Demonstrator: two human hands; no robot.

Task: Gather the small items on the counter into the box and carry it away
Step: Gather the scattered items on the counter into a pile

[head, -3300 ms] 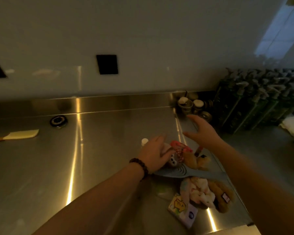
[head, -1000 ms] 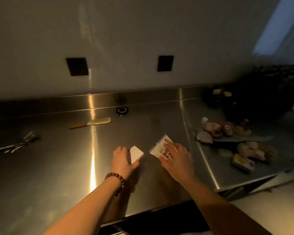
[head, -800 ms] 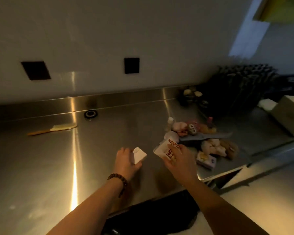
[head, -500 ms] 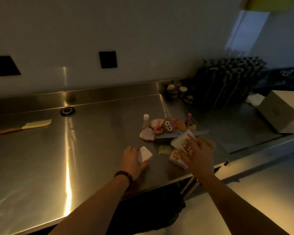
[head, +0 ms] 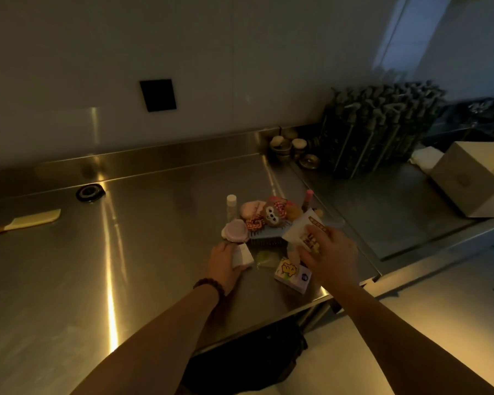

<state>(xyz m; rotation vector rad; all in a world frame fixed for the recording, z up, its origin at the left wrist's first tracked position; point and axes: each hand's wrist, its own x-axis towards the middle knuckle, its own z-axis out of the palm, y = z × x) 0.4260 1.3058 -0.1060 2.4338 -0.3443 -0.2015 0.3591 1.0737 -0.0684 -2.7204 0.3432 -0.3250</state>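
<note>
— What's the surface?
— A dim steel desk (head: pixel 143 252) under a white wall; a pale box (head: pixel 474 181) sits far right, well apart from the hands.
— And the small items?
— A pile (head: pixel 268 220) near the front edge: blue comb, plush toy, pink case, small bottle.
— The hands?
— The right hand (head: pixel 330 258) hovers over the pile, fingers holding a white packet (head: pixel 304 230) with red print. The left hand (head: pixel 224 265) rests on the desk, fingers curled around a small white card (head: pixel 243 256).

Box (head: pixel 479 178) cut off by right edge.
</note>
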